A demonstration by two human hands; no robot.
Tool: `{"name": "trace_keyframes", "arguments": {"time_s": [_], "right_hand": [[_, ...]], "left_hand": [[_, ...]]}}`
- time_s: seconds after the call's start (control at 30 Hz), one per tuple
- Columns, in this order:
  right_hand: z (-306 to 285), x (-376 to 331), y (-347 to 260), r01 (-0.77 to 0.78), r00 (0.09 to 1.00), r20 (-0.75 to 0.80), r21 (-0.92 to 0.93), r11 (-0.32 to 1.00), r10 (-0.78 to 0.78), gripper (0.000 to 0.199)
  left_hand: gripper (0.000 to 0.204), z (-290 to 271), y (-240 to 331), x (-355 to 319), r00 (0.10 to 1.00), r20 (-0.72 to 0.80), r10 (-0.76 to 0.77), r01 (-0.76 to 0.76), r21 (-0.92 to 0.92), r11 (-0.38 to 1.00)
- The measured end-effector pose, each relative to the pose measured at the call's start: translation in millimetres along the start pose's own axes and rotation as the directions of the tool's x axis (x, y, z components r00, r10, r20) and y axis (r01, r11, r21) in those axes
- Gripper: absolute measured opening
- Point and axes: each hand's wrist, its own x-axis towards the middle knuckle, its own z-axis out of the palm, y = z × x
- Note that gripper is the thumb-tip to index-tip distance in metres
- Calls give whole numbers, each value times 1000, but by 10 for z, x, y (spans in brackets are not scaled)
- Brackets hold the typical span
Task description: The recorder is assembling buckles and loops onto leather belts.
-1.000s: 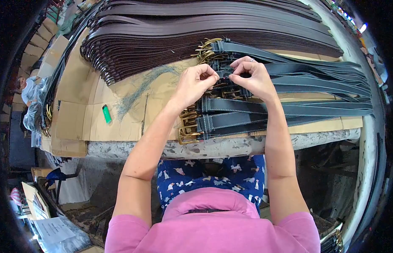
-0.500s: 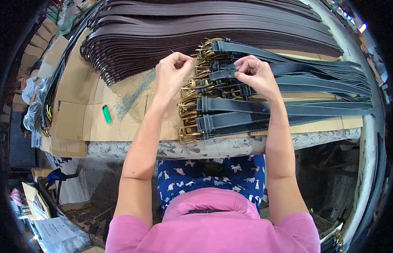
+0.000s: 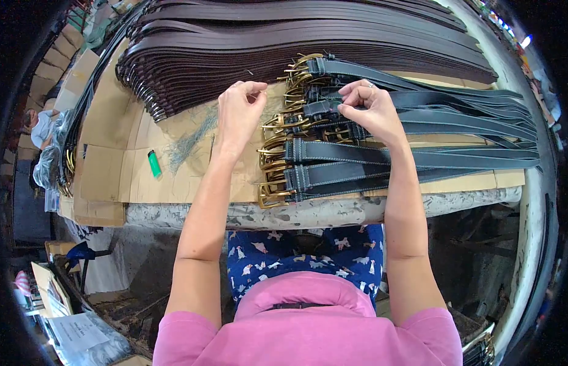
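Where the room begins at far left, cardboard boxes (image 3: 49,70) stand stacked above clear plastic bags (image 3: 43,166); a printed white sheet (image 3: 82,332) lies at lower left. Dark straps (image 3: 89,100) run down the left side of the bench (image 3: 174,215), whose front edge has a mottled grey-and-white cover. Flattened cardboard (image 3: 104,174) lines the top. One green lighter (image 3: 154,164) lies on it, and one heap of loose grey thread (image 3: 189,146) lies to the right. Behind these, one long stack of dark brown belts (image 3: 308,39) extends across the bench; overlap prevents an exact count.

Two hands are present. The left hand (image 3: 240,116) is raised over the cardboard, left of the buckles; its grip has thumb and forefinger close together, but whether they meet or pinch anything cannot be told. Brass-coloured buckles (image 3: 275,160), too overlapped to count, form the left end of the black belts (image 3: 345,154), which lie layered on the right half of the bench. The right hand (image 3: 374,116) is over these belts, its grip curled at one strap; whether it pinches the strap cannot be told.
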Motion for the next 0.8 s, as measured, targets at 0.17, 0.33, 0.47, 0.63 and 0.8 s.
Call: {"name": "trace_keyframes", "arguments": {"time_s": [0.17,0.33,0.47,0.63,0.8], "right_hand": [[48,16,21,7,1000,-12,5,1000,-7,12],[70,22,19,-11,1000,-10,5,1000,11,13],[87,33,17,1,1000,4,-13,1000,-1,13],[-107,8,32,16,996,-93,184,983,1,12],[69,-5,26,-87,989,-85,305,948,118,8]], "left_hand": [[20,7,35,-2,998,56,-13,15,-41,999],[20,29,42,-9,996,87,38,-33,-58,998],[20,59,72,6,990,132,44,-37,-56,998],[34,257,258,96,853,406,328,-264,-205,942],[54,181,266,-24,800,567,196,-203,-51,978]]}}
